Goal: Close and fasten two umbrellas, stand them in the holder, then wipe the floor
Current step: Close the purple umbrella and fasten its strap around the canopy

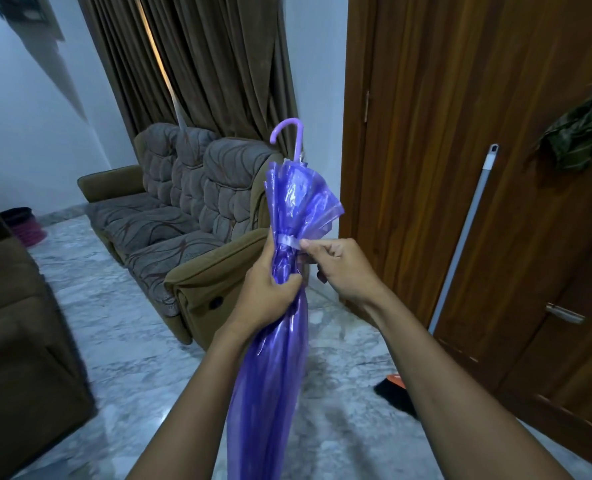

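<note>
Purple umbrella (280, 306) folded, held handle-up over the marble floor (142, 341). Left hand (266, 292) grips the gathered canopy; right hand (336, 265) pinches the fastening strap (289, 241) around it.

The umbrella (273, 358) is of clear purple plastic and is closed, its folds gathered into a long bundle. It stands nearly upright, with the lilac hooked handle (289, 131) on top and the lower end going out of view below. A pale strap (287, 242) goes around the folds, and above it the canopy edge spreads like a fan. The left hand (266, 296) grips the bundle just under the strap; the right hand (343, 268) pinches the strap's end
</note>
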The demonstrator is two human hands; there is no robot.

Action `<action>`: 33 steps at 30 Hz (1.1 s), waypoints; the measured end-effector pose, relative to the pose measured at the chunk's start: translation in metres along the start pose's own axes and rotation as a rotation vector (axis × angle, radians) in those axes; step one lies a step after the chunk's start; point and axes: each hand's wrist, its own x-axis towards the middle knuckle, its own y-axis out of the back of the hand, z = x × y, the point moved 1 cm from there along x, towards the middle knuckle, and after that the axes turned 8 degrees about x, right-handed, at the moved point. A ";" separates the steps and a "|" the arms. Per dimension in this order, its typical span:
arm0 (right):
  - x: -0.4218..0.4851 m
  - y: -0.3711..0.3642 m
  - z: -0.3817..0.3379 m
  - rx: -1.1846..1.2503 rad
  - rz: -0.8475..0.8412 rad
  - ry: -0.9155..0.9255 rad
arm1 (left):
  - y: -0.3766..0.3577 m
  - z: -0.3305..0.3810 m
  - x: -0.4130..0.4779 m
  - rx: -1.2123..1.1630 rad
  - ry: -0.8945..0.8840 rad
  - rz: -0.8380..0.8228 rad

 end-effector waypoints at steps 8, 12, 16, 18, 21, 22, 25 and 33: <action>-0.009 -0.003 0.020 0.218 0.230 -0.162 | -0.003 0.003 -0.010 -0.263 0.007 -0.027; -0.009 -0.008 0.020 0.298 0.166 -0.268 | -0.002 0.000 -0.008 -0.351 0.077 -0.041; -0.010 -0.011 0.013 0.434 0.109 -0.345 | -0.001 0.002 -0.004 -0.304 0.145 -0.102; -0.010 -0.012 0.013 0.448 0.140 -0.330 | 0.001 0.002 -0.003 -0.142 0.150 -0.115; -0.011 -0.012 0.012 0.451 0.222 -0.287 | 0.003 0.006 -0.004 0.024 0.042 -0.114; -0.010 -0.012 0.011 0.441 0.244 -0.271 | 0.003 0.004 -0.006 0.065 -0.010 -0.102; -0.006 -0.010 0.010 0.359 0.289 -0.233 | 0.001 0.003 -0.011 0.073 -0.093 -0.031; -0.009 -0.009 0.009 0.067 0.335 -0.135 | 0.001 0.009 -0.011 -0.011 0.133 -0.173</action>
